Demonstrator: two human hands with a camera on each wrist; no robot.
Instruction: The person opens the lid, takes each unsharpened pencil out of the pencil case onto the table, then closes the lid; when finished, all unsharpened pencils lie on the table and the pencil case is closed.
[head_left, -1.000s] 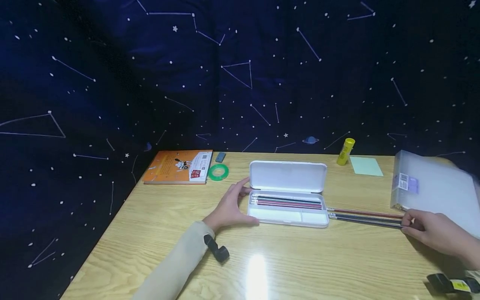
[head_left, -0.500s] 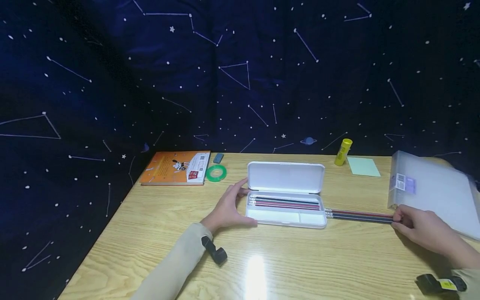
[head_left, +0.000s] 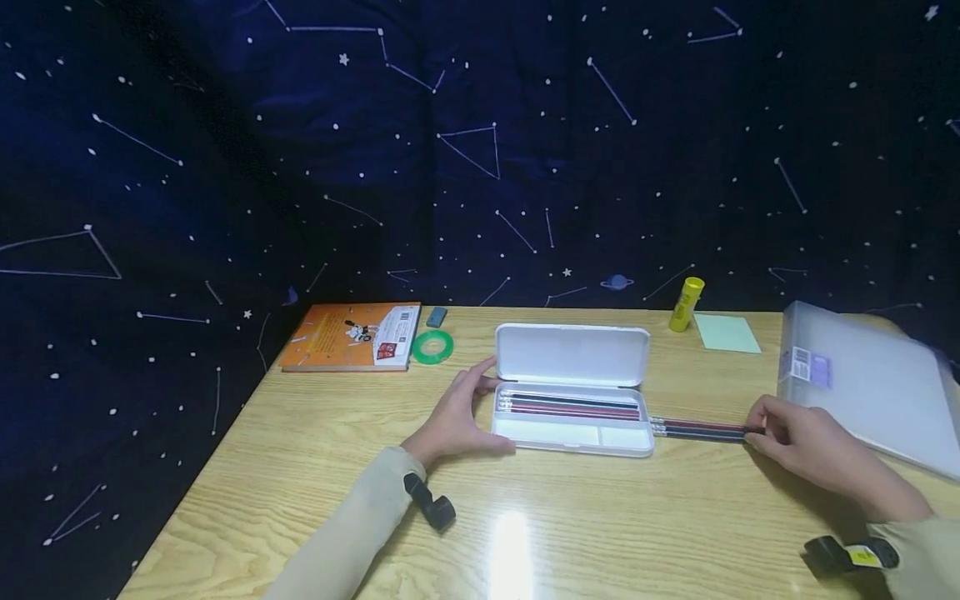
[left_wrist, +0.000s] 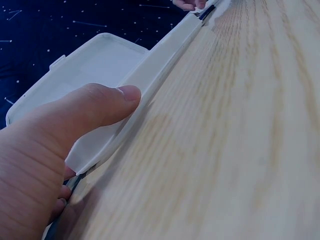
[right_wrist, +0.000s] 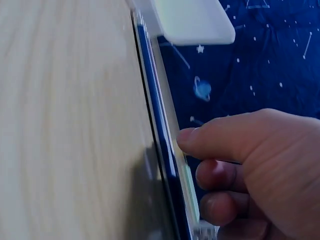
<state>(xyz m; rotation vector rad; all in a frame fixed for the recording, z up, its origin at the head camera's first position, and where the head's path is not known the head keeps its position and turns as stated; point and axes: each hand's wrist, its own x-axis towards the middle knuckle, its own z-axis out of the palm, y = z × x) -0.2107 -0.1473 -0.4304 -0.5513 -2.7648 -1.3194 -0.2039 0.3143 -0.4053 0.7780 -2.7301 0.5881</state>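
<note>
A white pencil case [head_left: 577,443] lies on the table with its lid raised. Several pencils [head_left: 573,408], red and dark, lie in its rear compartment. My left hand [head_left: 453,425] grips the case's left end, thumb at the front wall and fingers behind; the left wrist view shows the thumb [left_wrist: 112,102] on the front edge. To the right of the case, a small bundle of red and dark pencils [head_left: 701,430] lies on the table, eraser ends against or close to the case. My right hand [head_left: 813,442] pinches this bundle near its right part, whose far ends the hand hides.
An orange book [head_left: 337,337], a green tape roll [head_left: 432,347] and a blue eraser [head_left: 437,317] lie at the back left. A yellow glue stick [head_left: 686,304], a pale green paper square [head_left: 727,332] and a translucent folder [head_left: 862,383] lie at the right.
The bundled pencils have drawn together and shifted slightly left against the case. My right hand has moved left, in the last half second along the pencils. The left hand stays on the case.
</note>
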